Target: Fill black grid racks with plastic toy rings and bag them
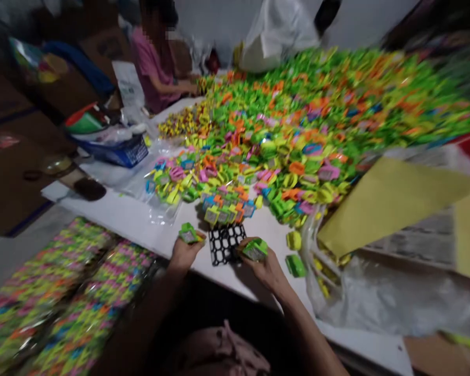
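My left hand (183,256) is closed around a green toy watch (187,233) with a greyish face, left of a black grid tray (218,256). At the tray's right side, my right hand (267,269) grips another green toy watch (255,249). Empty round openings show across most of the tray. Just behind it, several blue, orange and yellow-green toy watches (223,213) stand packed in rows. Two loose ones, a yellow (293,241) and a green (295,266), lie on the white table to the right.
A big heap of colourful toy watches (297,130) covers the table's far side. To the right lie yellow cardboard (395,198) and clear plastic bags (376,297). A blue basket (129,152) stands left. Packed bags (55,271) sit below. A person in pink (151,68) works at back left.
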Demonstrator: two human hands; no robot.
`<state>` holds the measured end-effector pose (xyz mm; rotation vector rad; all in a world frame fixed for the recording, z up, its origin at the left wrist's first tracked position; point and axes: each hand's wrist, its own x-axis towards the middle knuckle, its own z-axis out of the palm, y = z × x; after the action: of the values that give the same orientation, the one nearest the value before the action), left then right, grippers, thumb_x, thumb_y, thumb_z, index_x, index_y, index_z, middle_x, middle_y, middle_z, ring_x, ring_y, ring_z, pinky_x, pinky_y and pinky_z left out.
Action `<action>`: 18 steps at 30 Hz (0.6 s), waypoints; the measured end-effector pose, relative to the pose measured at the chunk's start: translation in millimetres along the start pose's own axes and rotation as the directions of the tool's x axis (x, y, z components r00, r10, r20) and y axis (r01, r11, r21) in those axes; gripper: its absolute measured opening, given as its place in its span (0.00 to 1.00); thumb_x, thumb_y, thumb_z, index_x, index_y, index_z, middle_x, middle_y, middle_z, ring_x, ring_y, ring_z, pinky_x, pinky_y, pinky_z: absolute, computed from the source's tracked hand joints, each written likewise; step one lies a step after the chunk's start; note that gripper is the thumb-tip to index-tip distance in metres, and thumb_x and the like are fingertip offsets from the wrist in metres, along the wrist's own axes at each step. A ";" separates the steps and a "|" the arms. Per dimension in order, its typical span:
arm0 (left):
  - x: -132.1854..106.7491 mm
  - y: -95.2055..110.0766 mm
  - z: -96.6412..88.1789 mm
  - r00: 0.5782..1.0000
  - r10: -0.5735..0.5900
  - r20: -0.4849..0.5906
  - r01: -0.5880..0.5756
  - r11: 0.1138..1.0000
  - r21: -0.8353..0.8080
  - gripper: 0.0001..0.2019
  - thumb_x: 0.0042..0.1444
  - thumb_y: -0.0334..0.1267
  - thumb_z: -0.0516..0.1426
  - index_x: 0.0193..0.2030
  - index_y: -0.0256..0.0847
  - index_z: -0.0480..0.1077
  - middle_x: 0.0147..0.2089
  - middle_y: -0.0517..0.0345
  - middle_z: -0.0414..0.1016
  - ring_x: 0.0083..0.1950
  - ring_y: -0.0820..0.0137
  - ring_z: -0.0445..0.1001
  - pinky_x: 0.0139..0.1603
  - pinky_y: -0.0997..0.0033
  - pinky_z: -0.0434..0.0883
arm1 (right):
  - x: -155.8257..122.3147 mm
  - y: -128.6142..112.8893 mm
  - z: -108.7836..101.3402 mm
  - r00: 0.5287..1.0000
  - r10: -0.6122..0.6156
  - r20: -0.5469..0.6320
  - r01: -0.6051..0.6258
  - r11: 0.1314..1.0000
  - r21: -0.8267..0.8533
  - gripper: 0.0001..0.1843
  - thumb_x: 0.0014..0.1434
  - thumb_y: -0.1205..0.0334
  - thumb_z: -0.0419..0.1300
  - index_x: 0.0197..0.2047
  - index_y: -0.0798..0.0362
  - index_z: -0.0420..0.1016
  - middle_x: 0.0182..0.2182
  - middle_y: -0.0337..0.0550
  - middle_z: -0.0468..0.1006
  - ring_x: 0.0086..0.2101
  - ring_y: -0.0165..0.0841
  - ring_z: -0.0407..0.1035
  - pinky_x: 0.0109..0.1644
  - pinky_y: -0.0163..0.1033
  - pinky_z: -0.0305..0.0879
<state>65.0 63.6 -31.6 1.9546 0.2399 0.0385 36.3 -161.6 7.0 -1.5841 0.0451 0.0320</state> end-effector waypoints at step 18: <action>0.5 -10.9 24.4 0.990 0.013 0.143 -0.036 0.987 0.159 0.09 0.52 0.38 0.60 0.39 0.39 0.76 0.41 0.52 0.81 0.46 0.66 0.78 0.49 0.70 0.71 | 26.5 55.6 42.1 0.992 -0.104 0.065 0.118 0.954 -0.276 0.10 0.54 0.59 0.55 0.36 0.54 0.73 0.34 0.45 0.78 0.34 0.36 0.73 0.39 0.39 0.69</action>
<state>67.3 45.4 -51.1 2.1109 0.1275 -0.1064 60.3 -120.5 -50.3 -1.8660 -0.0913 -0.0108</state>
